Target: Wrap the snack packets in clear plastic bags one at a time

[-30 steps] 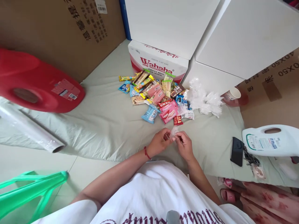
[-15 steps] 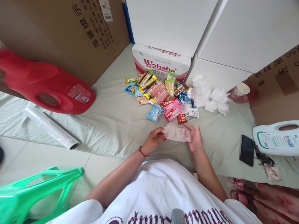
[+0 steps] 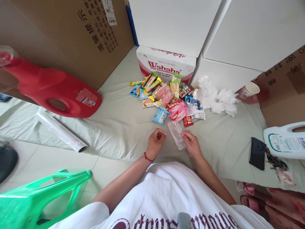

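Note:
A thin clear plastic bag [image 3: 175, 133] is pinched at its right edge between the thumb and fingers of my right hand [image 3: 193, 145]. It hangs slantwise over the green-grey cloth. To its left, my left hand [image 3: 156, 142] has its fingers curled in and the thumb close to them; nothing shows in it, and it is apart from the bag. Just beyond both hands lies a pile of wrapped snacks, with a light blue packet [image 3: 159, 115], a pink packet [image 3: 178, 112] and a small red packet [image 3: 188, 121] nearest.
Bunched clear plastic bags [image 3: 209, 95] lie right of the snacks, near a paper cup [image 3: 249, 90]. Behind stands a Wahaba carton [image 3: 164, 65]. A red jug [image 3: 62, 90] and a plastic film roll [image 3: 62, 132] are left; a phone [image 3: 257, 154] and white jug [image 3: 286, 143] are right.
My left hand has let go of the plastic bag and moved slightly apart from it. My right hand has turned and now pinches the bag, which has swung from lying crosswise to a steeper slant.

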{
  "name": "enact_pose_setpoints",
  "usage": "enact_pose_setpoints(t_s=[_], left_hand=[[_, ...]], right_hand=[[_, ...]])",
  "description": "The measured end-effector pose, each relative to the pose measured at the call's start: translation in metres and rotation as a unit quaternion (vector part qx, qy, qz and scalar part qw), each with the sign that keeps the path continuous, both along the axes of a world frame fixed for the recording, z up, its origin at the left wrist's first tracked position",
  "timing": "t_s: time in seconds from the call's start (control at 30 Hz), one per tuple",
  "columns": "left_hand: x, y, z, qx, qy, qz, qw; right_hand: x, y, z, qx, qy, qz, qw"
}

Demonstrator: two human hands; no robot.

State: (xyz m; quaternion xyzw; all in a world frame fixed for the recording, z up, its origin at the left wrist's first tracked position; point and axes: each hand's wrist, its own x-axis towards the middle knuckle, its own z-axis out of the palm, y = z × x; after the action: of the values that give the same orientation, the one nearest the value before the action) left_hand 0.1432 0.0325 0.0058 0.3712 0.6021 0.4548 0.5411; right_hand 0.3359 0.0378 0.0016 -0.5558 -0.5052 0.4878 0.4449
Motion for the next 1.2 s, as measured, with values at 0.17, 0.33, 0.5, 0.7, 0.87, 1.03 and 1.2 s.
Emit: enact_pose_setpoints(t_s=[0.17, 0.33, 0.5, 0.7, 0.87, 1.03, 1.2], left_hand=[[0.016, 0.001, 0.006, -0.045, -0.107, -0.072, 0.991], [0.018, 0.006, 0.002, 0.022, -0.052, -0.076, 0.996], [0.012, 0.000, -0.002, 0.005, -0.090, -0.088, 0.992], [-0.003, 0.001, -0.003, -0.025, -0.173, -0.093, 0.980], [0.004, 0.000, 0.002, -0.003, -0.160, -0.100, 0.982], [-0.002, 0.003, 0.005, -0.058, -0.275, -0.068, 0.957], [-0.017, 0.004, -0.004, -0.107, -0.341, -0.051, 0.933]], right_hand=[[-0.016, -0.014, 0.004, 0.059, -0.070, 0.064, 0.994], [-0.023, -0.016, 0.003, 0.011, -0.040, 0.056, 0.998], [-0.021, -0.006, -0.001, -0.050, 0.047, 0.001, 0.998], [0.000, 0.000, 0.001, -0.119, 0.142, -0.049, 0.981], [-0.008, -0.002, 0.006, -0.104, 0.099, 0.016, 0.989], [-0.002, 0.006, 0.007, -0.138, 0.130, -0.029, 0.981], [0.023, 0.007, -0.002, -0.191, 0.156, -0.012, 0.969]])
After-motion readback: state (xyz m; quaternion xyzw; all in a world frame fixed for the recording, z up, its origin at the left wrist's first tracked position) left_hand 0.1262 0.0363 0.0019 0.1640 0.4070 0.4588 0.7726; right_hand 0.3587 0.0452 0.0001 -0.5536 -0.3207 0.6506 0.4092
